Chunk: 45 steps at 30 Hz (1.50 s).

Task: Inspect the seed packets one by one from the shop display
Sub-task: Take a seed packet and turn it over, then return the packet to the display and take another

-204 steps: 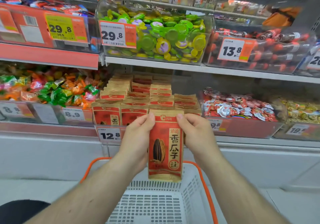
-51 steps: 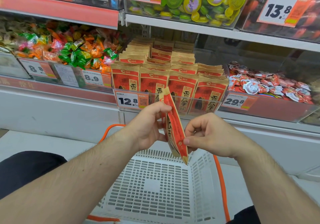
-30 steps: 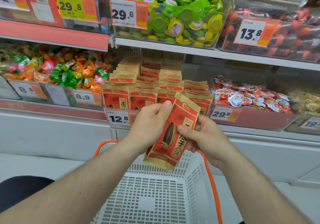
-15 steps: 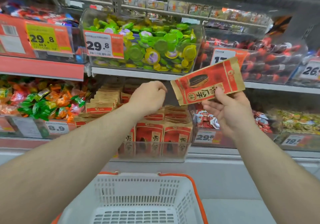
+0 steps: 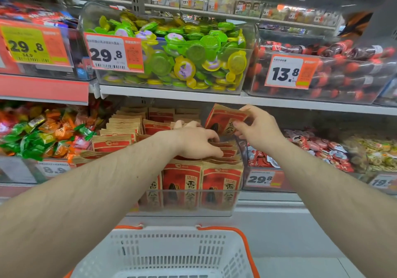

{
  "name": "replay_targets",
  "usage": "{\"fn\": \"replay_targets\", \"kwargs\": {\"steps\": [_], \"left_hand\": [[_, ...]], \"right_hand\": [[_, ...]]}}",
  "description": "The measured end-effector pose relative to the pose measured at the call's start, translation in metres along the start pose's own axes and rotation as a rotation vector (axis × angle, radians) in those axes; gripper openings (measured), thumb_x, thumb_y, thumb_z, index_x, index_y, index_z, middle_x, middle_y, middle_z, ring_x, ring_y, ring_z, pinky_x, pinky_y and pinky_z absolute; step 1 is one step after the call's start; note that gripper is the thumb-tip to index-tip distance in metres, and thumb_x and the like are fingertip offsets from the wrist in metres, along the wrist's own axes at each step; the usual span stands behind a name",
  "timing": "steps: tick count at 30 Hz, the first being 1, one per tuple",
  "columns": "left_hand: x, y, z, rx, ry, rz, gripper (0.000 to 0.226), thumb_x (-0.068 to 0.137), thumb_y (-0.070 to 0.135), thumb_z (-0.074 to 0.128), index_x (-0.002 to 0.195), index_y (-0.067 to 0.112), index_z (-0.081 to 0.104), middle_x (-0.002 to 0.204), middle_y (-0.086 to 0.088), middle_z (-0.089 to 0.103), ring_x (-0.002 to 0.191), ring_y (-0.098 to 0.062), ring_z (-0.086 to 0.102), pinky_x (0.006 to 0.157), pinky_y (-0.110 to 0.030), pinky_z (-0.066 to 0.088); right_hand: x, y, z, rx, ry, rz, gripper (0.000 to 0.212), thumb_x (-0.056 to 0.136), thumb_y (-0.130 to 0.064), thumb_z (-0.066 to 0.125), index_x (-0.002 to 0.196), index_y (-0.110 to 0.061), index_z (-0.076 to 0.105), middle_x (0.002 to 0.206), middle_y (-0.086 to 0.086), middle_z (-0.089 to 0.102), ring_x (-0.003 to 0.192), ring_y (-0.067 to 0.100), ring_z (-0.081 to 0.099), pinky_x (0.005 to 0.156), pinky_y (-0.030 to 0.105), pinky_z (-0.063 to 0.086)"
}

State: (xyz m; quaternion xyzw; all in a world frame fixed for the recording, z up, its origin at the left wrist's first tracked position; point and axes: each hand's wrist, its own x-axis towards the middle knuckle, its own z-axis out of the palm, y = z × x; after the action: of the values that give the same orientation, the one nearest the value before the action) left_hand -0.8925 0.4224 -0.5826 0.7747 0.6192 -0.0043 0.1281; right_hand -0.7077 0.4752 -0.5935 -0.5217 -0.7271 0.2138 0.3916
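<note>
— Red-and-kraft sunflower seed packet [image 5: 225,120], where is it in the head view?

— Up at the right rear of the clear display bin [image 5: 189,202], tilted, just under the white shelf edge [image 5: 214,98]. The right hand [image 5: 261,130] pinches it between thumb and curled fingers.

— And the left hand [image 5: 194,141]?

— Palm down on the rows of seed packets [image 5: 182,181] standing in the bin, its fingers bent onto their top edges at the right side; I cannot tell whether they pinch one.

— What surrounds the bin?

— Wrapped candies [image 5: 43,133] to the left, small red-and-white packs [image 5: 322,150] to the right, green and yellow jelly cups [image 5: 182,56] on the shelf above behind a 29.8 price tag [image 5: 112,53]. A white basket with an orange rim [image 5: 247,245] sits below the arms.
</note>
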Motion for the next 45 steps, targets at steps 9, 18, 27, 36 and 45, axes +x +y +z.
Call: {"fn": "replay_targets", "kwargs": {"steps": [9, 18, 27, 36, 45], "left_hand": [[-0.008, 0.004, 0.000, 0.066, -0.070, 0.018, 0.061, 0.094, 0.070, 0.036, 0.149, 0.043, 0.035, 0.161, -0.002, 0.028, 0.152, -0.022, 0.002, 0.119, -0.052, -0.001], [-0.006, 0.001, 0.009, 0.082, -0.082, 0.028, 0.066, 0.093, 0.074, 0.029, 0.150, 0.042, 0.036, 0.164, -0.002, 0.022, 0.153, -0.019, -0.011, 0.117, -0.056, -0.016], [-0.004, 0.001, 0.010, 0.113, -0.098, 0.048, 0.065, 0.094, 0.072, 0.027, 0.144, 0.037, 0.048, 0.160, 0.001, 0.033, 0.153, -0.019, -0.007, 0.116, -0.061, -0.016], [-0.006, 0.005, 0.006, 0.146, -0.124, 0.023, 0.064, 0.096, 0.069, 0.025, 0.146, 0.036, 0.046, 0.161, 0.003, 0.031, 0.153, -0.020, -0.007, 0.115, -0.060, -0.018], [-0.021, 0.009, 0.005, 0.141, 0.243, 0.007, 0.043, 0.089, 0.060, 0.044, 0.109, 0.032, 0.069, 0.114, 0.005, 0.066, 0.130, -0.021, 0.046, 0.119, -0.056, 0.006]], "right_hand": [[0.044, 0.002, 0.028, -0.326, -0.143, 0.128, 0.026, 0.093, -0.037, 0.064, 0.101, -0.012, 0.069, 0.096, 0.005, 0.068, 0.084, 0.021, 0.061, 0.070, 0.029, 0.043], [0.082, -0.013, 0.051, -0.604, -0.162, 0.103, 0.039, 0.101, -0.026, 0.040, 0.135, -0.010, 0.051, 0.144, 0.016, 0.049, 0.132, 0.031, 0.045, 0.104, 0.032, 0.037], [0.073, -0.012, 0.045, -0.456, -0.465, 0.216, 0.019, 0.091, -0.029, 0.056, 0.103, -0.020, 0.067, 0.114, 0.004, 0.058, 0.093, 0.019, 0.052, 0.077, 0.031, 0.037], [0.056, -0.013, 0.038, -0.675, -0.669, 0.066, 0.031, 0.088, -0.021, 0.066, 0.117, -0.018, 0.072, 0.105, -0.006, 0.067, 0.084, 0.009, 0.059, 0.081, 0.026, 0.044], [0.019, -0.012, 0.012, -0.633, -0.295, -0.134, 0.023, 0.097, -0.032, 0.057, 0.112, -0.035, 0.073, 0.108, -0.004, 0.073, 0.095, 0.020, 0.063, 0.085, 0.036, 0.052]]}}
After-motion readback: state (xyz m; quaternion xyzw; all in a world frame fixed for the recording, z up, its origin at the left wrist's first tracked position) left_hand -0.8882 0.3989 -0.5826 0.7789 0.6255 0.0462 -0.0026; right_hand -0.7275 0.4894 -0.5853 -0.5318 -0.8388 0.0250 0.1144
